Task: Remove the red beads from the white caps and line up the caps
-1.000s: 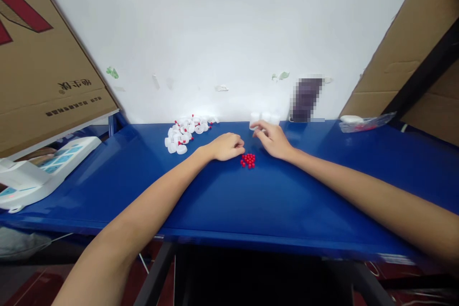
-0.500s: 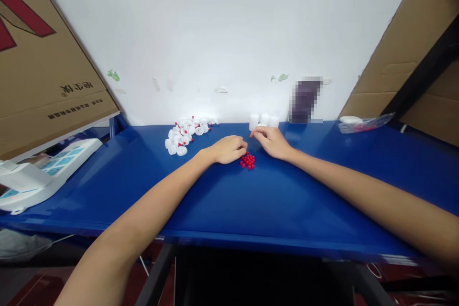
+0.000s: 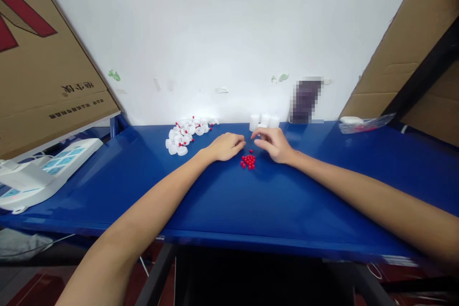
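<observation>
A small heap of red beads (image 3: pixel 248 161) lies on the blue table (image 3: pixel 229 201). My left hand (image 3: pixel 227 146) rests just left of the heap, fingers curled into a pinch; what they hold is too small to see. My right hand (image 3: pixel 273 143) hovers just right of the heap, fingers bent and pinched toward the left hand, with something I cannot make out between them. Behind the right hand stand white caps (image 3: pixel 264 120) without red tips. A pile of white caps with red tips (image 3: pixel 185 134) lies at the back left.
A white electronic scale (image 3: pixel 39 173) sits at the table's left end. Cardboard boxes lean at the left (image 3: pixel 43 57) and right (image 3: pixel 412 52). A clear plastic bag (image 3: pixel 364 122) lies at the back right against the white wall.
My right hand drew back from the plain white caps toward the red beads and the left hand. The left hand stayed almost in place.
</observation>
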Demonstrator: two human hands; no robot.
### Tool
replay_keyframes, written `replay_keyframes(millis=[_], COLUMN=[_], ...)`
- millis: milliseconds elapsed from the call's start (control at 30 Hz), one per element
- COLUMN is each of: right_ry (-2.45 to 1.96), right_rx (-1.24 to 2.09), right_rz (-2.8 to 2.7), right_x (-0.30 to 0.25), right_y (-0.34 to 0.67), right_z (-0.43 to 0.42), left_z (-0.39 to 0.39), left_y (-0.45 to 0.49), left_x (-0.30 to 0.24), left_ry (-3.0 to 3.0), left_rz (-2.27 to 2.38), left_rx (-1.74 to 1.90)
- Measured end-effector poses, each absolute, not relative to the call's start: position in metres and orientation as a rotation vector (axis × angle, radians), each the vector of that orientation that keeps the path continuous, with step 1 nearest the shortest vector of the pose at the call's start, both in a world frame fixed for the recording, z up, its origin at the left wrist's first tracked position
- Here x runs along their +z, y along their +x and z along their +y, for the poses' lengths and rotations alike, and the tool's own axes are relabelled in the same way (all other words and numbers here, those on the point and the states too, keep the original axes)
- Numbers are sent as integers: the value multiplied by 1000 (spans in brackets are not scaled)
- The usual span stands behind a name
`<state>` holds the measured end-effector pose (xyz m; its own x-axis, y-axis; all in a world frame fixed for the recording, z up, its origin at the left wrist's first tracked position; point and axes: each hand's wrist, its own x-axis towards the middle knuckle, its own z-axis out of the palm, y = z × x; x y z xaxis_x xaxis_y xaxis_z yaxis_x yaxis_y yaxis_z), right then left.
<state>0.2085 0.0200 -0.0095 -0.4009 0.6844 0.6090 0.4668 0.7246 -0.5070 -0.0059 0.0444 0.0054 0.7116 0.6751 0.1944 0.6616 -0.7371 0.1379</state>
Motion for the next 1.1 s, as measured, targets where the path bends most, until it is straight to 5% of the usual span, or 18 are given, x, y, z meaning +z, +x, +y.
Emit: replay_keyframes(millis=[433,733,1100], right_ry=[-1017,-1031,-990], right_rx=[284,444,415], right_rz=[-2378,-2300,-2399], right_x=[-11,-11,-10], right_y=[200,202,203], right_z=[29,31,30], left_z=[60,61,66], left_y=[-35,-31,-32], left_x=[-7,-15,-10], left_ry=[2718,2596,2819], left_rz=[1985,2008,1406], left_rx=[440,627,552])
